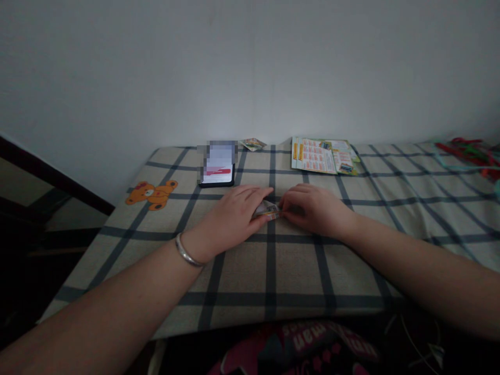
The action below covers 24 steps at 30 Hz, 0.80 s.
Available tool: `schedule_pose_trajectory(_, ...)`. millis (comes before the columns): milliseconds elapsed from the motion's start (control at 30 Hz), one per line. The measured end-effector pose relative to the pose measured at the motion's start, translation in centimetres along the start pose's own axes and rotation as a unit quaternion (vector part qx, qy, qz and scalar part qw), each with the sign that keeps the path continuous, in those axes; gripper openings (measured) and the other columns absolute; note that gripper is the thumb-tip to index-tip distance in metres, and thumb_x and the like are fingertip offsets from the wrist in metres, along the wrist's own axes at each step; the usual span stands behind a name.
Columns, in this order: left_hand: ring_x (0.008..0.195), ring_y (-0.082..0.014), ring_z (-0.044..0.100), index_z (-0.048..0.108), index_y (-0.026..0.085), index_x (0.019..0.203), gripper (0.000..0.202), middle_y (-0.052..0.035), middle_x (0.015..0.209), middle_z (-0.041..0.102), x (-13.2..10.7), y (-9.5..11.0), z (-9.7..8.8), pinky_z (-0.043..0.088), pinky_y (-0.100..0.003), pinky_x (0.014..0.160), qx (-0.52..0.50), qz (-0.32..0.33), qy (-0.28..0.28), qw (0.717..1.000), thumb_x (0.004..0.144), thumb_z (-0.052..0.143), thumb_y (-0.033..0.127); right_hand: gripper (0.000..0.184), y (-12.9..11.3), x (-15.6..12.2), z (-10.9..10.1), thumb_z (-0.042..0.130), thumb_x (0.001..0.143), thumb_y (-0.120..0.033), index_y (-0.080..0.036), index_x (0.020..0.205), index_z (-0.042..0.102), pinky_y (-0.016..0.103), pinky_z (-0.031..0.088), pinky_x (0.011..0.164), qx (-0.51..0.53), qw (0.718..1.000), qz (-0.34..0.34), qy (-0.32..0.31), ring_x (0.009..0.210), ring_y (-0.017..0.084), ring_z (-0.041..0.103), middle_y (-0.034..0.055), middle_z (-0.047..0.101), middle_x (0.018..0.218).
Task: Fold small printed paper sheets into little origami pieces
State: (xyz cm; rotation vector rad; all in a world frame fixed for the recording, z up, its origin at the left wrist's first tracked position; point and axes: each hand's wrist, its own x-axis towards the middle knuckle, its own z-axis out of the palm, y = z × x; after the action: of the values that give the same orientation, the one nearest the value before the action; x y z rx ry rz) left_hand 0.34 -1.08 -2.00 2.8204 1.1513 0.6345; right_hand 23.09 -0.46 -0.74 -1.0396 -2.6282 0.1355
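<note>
Between my two hands, low over the checked tablecloth, is a small folded piece of printed paper (269, 209). My left hand (239, 212), with a silver bangle at its wrist, holds the paper's left side between thumb and fingers. The fingers of my right hand (312, 207) are curled and pinch the paper's right end. Much of the paper is hidden under my left fingers, so its full shape does not show. Just beyond my left hand a phone (217, 164) lies with its screen lit.
Near the wall lie a small folded paper piece (253, 144) and a stack of printed leaflets (315, 155). A bear-shaped cutout (152, 195) is at the left table edge. Red and green items (466, 153) sit at the far right. The checked tablecloth (250, 278) is wrinkled at right.
</note>
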Motion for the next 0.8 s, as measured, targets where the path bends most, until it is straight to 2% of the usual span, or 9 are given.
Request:
schedule_pose_trajectory(233, 0.120, -0.0237, 0.050, 0.048, 0.015, 0.131, 0.044, -0.0103, 0.127, 0.057, 0.12, 0.24, -0.12, 0.041, -0.042, 0.106, 0.004, 0.012, -0.010, 1.000, 0.093, 0.055, 0.035, 0.008, 0.04, 0.07, 0.14, 0.058, 0.085, -0.025, -0.019, 0.084, 0.063, 0.030, 0.044, 0.074, -0.001, 1.000, -0.003, 0.016, 0.085, 0.019, 0.058, 0.0036, 0.066, 0.084)
schedule_pose_trajectory(533, 0.111, -0.0221, 0.054, 0.045, 0.018, 0.134, 0.054, -0.0083, 0.120, 0.058, 0.08, 0.48, -0.18, 0.047, -0.039, 0.099, 0.010, 0.065, 0.037, 0.997, 0.085, 0.067, 0.023, 0.015, 0.42, 0.01, 0.52, 0.062, 0.083, -0.028, -0.020, 0.096, 0.065, 0.030, 0.044, 0.071, 0.022, 0.998, 0.036, 0.039, 0.082, 0.018, 0.058, 0.0031, 0.065, 0.086)
schedule_pose_trajectory(800, 0.108, -0.0215, 0.057, 0.043, 0.016, 0.135, 0.051, -0.0087, 0.114, 0.061, 0.11, 0.67, -0.43, 0.048, -0.040, 0.097, 0.009, 0.087, 0.084, 0.993, 0.088, 0.063, 0.021, 0.010, 0.64, 0.01, 0.42, 0.060, 0.086, -0.027, -0.020, 0.089, 0.067, 0.030, 0.044, 0.074, 0.025, 0.999, -0.002, 0.031, 0.085, 0.018, 0.058, 0.0037, 0.065, 0.087)
